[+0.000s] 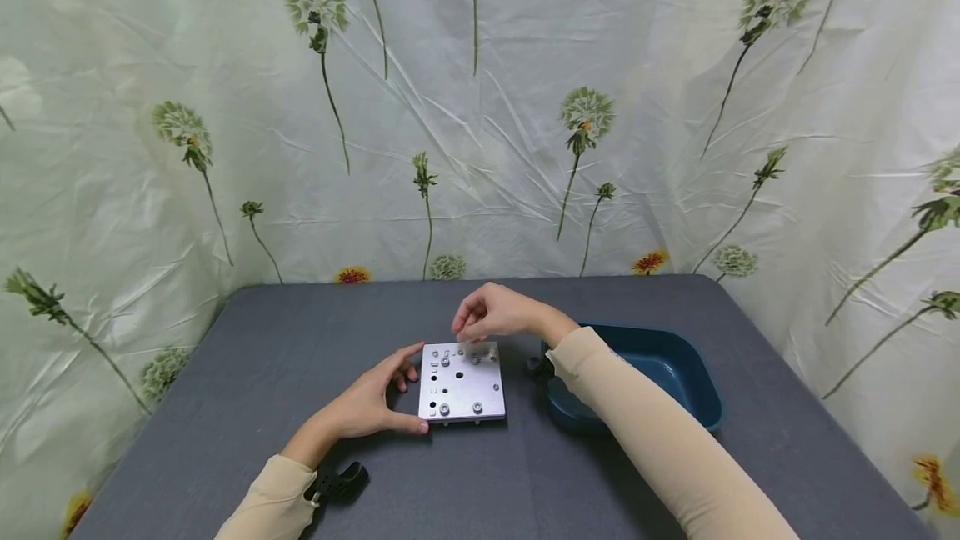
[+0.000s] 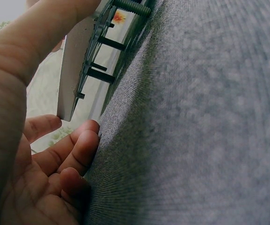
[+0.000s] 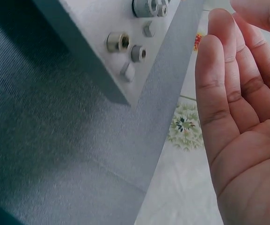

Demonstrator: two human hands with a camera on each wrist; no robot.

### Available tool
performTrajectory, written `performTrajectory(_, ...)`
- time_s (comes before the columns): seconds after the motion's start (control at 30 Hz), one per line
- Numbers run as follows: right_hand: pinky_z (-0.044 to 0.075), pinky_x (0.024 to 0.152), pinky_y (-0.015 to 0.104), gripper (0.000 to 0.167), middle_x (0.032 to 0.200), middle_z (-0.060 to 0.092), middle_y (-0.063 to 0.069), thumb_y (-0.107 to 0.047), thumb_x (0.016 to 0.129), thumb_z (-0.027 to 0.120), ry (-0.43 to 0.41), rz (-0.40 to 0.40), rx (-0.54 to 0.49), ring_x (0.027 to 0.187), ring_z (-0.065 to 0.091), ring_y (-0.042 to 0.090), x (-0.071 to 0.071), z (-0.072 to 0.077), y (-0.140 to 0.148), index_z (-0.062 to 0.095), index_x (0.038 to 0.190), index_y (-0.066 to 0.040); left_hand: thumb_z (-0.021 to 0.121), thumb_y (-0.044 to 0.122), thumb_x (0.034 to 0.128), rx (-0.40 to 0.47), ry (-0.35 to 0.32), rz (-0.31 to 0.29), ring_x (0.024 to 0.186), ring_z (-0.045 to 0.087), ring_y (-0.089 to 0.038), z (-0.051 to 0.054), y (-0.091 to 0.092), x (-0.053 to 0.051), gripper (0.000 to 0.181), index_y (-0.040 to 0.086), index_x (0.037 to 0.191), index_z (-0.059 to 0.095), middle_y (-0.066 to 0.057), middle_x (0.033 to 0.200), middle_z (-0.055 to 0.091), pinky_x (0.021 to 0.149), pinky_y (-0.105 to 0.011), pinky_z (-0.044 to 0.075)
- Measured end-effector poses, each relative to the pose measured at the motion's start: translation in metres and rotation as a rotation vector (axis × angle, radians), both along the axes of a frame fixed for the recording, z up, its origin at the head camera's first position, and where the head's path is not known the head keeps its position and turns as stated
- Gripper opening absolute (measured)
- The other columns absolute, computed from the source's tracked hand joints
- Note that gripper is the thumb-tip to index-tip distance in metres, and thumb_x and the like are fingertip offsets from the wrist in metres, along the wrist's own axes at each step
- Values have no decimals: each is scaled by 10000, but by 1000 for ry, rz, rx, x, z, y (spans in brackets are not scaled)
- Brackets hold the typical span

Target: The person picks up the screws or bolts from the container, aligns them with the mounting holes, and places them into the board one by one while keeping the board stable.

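Note:
A square silver metal plate (image 1: 487, 377) lies on the table, studded with bolts, screw heads and dark holes. My left hand (image 1: 367, 401) holds it along its left side, thumb at the near corner and index finger at the far one. Threaded bolts (image 2: 101, 75) stick out beneath the plate in the left wrist view. Over the plate's far edge hovers my right hand (image 1: 498, 312), thumb and fingertips drawn together and pointing down. Whether something small sits between those fingertips is hidden. Socket-head screws (image 3: 118, 42) and hex heads stand near the plate's corner in the right wrist view.
A dark blue bin (image 1: 705, 382) stands right of the plate, partly behind my right forearm. Grey cloth covers the table (image 1: 300, 340). Behind and beside it hangs a white curtain (image 1: 510, 215) printed with dandelions. A black wrist strap (image 1: 337, 483) is on my left wrist.

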State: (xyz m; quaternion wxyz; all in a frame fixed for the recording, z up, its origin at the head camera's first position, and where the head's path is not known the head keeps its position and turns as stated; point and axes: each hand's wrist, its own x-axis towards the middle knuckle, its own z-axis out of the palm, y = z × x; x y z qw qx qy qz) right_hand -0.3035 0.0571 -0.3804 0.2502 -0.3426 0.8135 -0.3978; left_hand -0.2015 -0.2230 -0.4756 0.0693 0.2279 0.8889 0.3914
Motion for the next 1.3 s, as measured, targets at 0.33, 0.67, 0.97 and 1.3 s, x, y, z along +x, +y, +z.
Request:
performTrajectory(0.33, 553, 934, 652, 212, 975, 793, 144, -104, 979, 769, 8, -51, -2, 964, 706, 492, 1, 6, 25, 763, 1141, 34, 990, 431, 755, 11, 4, -3, 1044, 541, -134, 1, 0, 1, 1148, 115, 1660, 357, -31, 1220, 602, 914, -307, 437)
performTrajectory(0.67, 595, 876, 569, 188, 969, 780, 194, -74, 977, 756, 24, -79, -24, 881, 713, 414, 0, 11, 63, 756, 1122, 45, 996, 433, 746, 22, 22, -3, 1029, 544, -107, -2, 0, 0, 1151, 123, 1657, 365, -8, 1206, 600, 920, -292, 440)
performTrajectory(0.97, 599, 777, 347, 194, 957, 766, 206, -89, 988, 757, 12, -139, -38, 801, 694, 208, 2, 13, 96, 748, 1128, 45, 992, 470, 734, 10, 8, 4, 1041, 541, -105, -1, 0, -1, 1171, 138, 1662, 360, 2, 1216, 595, 928, -296, 430)
performTrajectory(1.3, 619, 816, 409, 264, 985, 795, 195, -101, 1001, 751, 9, -186, -16, 825, 710, 192, 6, 8, 130, 720, 1165, 103, 994, 456, 738, 14, 25, 0, 1046, 551, -103, -1, -1, 0, 1150, 132, 1651, 373, -1, 1216, 604, 936, -292, 440)
